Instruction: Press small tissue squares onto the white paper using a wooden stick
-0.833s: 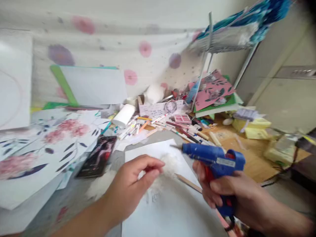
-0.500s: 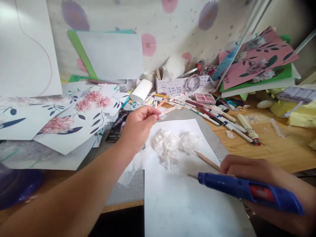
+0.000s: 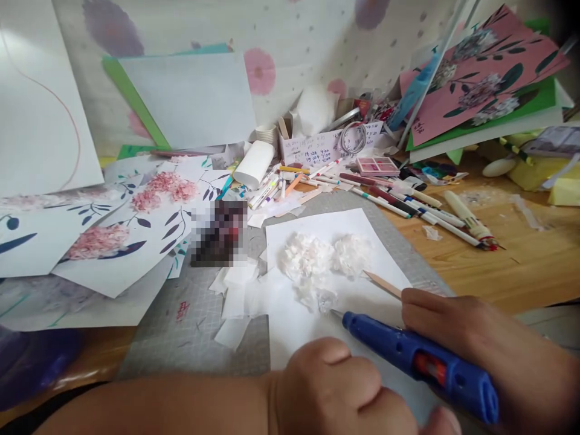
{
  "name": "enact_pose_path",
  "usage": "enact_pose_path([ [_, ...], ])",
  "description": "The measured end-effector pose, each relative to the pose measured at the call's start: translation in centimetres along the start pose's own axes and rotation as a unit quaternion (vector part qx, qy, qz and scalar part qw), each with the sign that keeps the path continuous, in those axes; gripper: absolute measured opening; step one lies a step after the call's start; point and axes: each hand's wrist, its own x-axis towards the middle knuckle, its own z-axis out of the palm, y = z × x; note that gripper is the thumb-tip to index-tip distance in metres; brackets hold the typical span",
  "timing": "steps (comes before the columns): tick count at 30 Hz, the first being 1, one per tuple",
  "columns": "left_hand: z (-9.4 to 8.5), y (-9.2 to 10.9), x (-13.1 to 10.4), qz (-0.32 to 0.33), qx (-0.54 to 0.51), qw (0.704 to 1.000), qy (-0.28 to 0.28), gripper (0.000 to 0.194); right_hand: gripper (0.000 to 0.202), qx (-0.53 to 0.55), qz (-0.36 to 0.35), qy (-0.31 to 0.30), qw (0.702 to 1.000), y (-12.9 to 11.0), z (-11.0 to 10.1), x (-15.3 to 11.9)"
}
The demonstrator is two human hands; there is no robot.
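Observation:
My right hand [image 3: 446, 320] is closed round a wooden stick [image 3: 383, 284] and a blue glue-gun-like tool [image 3: 421, 362] with a metal tip. That tip points at the lowest of the white crumpled paper flowers [image 3: 306, 254], which lie on a white sheet [image 3: 290, 338]. At the bottom centre my left hand [image 3: 348, 386] has its fingers curled, over the near part of the sheet; whatever it may hold is hidden. Left of the flowers, strips of thin white paper [image 3: 235, 302] lie on the grey cutting mat [image 3: 167, 332].
Flower pictures [image 3: 104, 235] overlap on the left. Pens and markers [image 3: 423, 214], a pink palette [image 3: 376, 167] and a white roll [image 3: 254, 164] lie behind the mat. A pink flower picture [image 3: 489, 78] leans at the back right; a purple object [image 3: 31, 362] is at the lower left.
My left hand has moved from beyond the flowers down to the bottom centre. The blue tool's tip has shifted left, nearer the lowest flower. The view has shifted slightly.

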Motion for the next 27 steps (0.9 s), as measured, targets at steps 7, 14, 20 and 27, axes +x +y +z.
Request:
enact_pose_path([
  [7,-0.3,-0.8,0.5,0.007,0.054,0.998,-0.037,0.022,0.015,0.107,0.028,-0.031,0.993,0.6,-0.3,0.3],
  [14,-0.6,-1.3,1.0,-0.011,0.052,0.998,-0.038,0.025,0.005,0.15,0.067,0.008,0.986,0.9,-0.4,0.3],
  [20,-1.0,-1.6,1.0,0.008,0.051,0.996,-0.078,0.031,0.009,0.178,0.078,0.023,0.981,0.6,-0.6,0.1],
  [27,-0.2,-1.4,0.7,-0.011,0.055,0.996,-0.074,0.025,0.005,0.266,0.096,0.079,0.956,-0.8,-1.8,0.3],
])
